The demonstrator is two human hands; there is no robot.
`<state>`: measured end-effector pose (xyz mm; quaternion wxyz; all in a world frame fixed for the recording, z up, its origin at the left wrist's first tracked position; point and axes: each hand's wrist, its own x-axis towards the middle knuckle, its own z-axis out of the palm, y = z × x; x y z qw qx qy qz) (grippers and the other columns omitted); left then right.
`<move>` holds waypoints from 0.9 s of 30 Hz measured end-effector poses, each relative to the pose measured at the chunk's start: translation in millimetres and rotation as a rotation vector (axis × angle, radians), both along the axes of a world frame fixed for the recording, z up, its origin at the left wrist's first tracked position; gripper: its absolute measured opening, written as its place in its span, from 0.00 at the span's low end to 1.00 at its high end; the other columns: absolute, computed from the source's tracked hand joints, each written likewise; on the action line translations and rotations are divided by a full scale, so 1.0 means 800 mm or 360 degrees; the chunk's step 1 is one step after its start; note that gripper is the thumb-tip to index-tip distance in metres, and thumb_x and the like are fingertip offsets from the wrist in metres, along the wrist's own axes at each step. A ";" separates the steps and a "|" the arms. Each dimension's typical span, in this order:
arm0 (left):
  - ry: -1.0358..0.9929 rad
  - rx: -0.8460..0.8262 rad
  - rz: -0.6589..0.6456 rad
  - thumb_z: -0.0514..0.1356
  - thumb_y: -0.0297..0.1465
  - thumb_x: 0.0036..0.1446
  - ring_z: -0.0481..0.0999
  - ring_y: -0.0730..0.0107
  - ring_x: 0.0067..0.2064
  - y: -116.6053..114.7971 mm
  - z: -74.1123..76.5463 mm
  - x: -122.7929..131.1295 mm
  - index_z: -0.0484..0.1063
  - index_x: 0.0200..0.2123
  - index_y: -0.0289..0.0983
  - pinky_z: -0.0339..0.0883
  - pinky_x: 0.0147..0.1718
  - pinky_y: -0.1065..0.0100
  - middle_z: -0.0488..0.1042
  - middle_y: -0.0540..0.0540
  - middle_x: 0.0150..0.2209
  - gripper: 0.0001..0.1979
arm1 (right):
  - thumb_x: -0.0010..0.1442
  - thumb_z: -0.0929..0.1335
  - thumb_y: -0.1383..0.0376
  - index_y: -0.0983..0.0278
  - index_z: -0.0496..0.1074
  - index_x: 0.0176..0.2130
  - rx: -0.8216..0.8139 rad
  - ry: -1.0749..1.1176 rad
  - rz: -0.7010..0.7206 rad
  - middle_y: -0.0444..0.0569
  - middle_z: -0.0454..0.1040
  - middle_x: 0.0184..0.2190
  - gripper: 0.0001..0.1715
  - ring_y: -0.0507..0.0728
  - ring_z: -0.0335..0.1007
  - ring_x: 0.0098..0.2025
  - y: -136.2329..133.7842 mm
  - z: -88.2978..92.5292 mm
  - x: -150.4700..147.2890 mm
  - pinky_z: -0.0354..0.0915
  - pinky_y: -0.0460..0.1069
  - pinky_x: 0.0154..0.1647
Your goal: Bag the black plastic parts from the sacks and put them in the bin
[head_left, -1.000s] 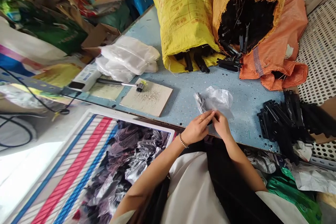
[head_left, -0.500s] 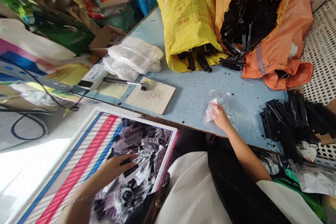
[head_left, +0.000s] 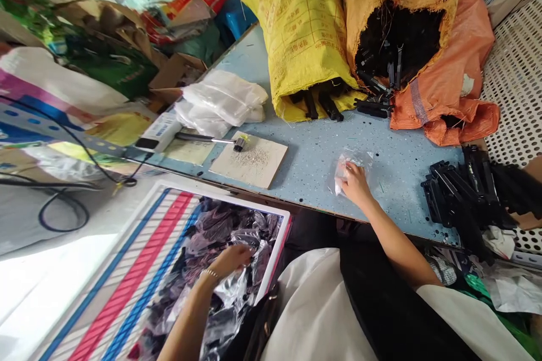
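My right hand [head_left: 354, 183] rests on the blue table [head_left: 305, 163] with its fingers closed on a small clear plastic bag [head_left: 349, 164] that lies flat there. My left hand [head_left: 231, 259], with a bead bracelet on the wrist, reaches down into a big striped woven bag [head_left: 139, 254] beside the table. That bag is full of black parts sealed in clear plastic packets [head_left: 228, 225]. The left fingers lie among the packets and are partly hidden, so their grip is unclear.
A pile of loose black plastic parts [head_left: 461, 192] lies at the table's right end. A yellow sack [head_left: 300, 28] and an orange sack [head_left: 444, 73] of black parts lie at the back. A board with a small hammer [head_left: 249, 159] and white bags [head_left: 220, 101] sit to the left.
My left hand left the clear bag on the table and went down into the striped bag, carrying a black packet half a second ago. My right hand stayed on the clear bag.
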<state>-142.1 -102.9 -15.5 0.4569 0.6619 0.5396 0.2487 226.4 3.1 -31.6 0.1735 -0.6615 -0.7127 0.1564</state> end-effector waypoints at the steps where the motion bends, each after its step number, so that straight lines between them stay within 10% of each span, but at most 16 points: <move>1: 0.0037 -0.0033 -0.0092 0.59 0.42 0.64 0.76 0.69 0.31 0.019 -0.001 0.015 0.76 0.38 0.36 0.73 0.31 0.67 0.76 0.49 0.33 0.15 | 0.64 0.65 0.63 0.61 0.68 0.63 0.0029 -0.0094 -0.0023 0.59 0.65 0.62 0.28 0.70 0.57 0.62 -0.001 0.001 0.000 0.59 0.65 0.61; 3: 0.0156 0.0026 -0.0288 0.57 0.42 0.64 0.75 0.67 0.28 0.064 0.005 0.058 0.77 0.36 0.37 0.71 0.29 0.66 0.76 0.49 0.28 0.15 | 0.65 0.67 0.59 0.59 0.70 0.62 0.0086 -0.0224 -0.0063 0.58 0.67 0.62 0.27 0.73 0.53 0.64 -0.003 0.000 0.001 0.55 0.67 0.62; 7: 0.0524 0.0758 -0.0131 0.56 0.33 0.63 0.73 0.53 0.56 0.183 0.029 0.137 0.73 0.52 0.37 0.66 0.56 0.53 0.76 0.37 0.53 0.16 | 0.65 0.66 0.49 0.62 0.69 0.62 0.0140 -0.0360 -0.0148 0.62 0.62 0.65 0.32 0.77 0.42 0.70 0.002 -0.008 0.009 0.45 0.72 0.65; 12: 0.1268 0.0645 -0.0329 0.65 0.38 0.55 0.65 0.39 0.62 0.302 0.024 0.123 0.71 0.53 0.34 0.54 0.61 0.39 0.70 0.30 0.58 0.24 | 0.63 0.64 0.42 0.59 0.61 0.68 0.0014 -0.0462 -0.0305 0.66 0.47 0.72 0.42 0.85 0.36 0.71 0.021 -0.016 0.027 0.39 0.81 0.61; 19: 0.1144 0.0977 -0.0457 0.55 0.31 0.61 0.71 0.49 0.50 0.317 -0.019 0.079 0.72 0.43 0.34 0.64 0.52 0.51 0.74 0.35 0.46 0.10 | 0.66 0.63 0.44 0.60 0.56 0.70 0.0017 -0.0524 0.0297 0.62 0.43 0.74 0.42 0.78 0.33 0.74 0.041 -0.014 -0.028 0.40 0.72 0.69; 27: 0.0919 0.1148 -0.0522 0.57 0.27 0.57 0.71 0.53 0.44 0.315 -0.027 0.075 0.71 0.38 0.36 0.67 0.48 0.54 0.73 0.39 0.40 0.05 | 0.66 0.64 0.45 0.57 0.64 0.66 0.0187 -0.0387 0.0752 0.59 0.48 0.73 0.36 0.74 0.36 0.75 0.065 -0.015 -0.117 0.41 0.71 0.70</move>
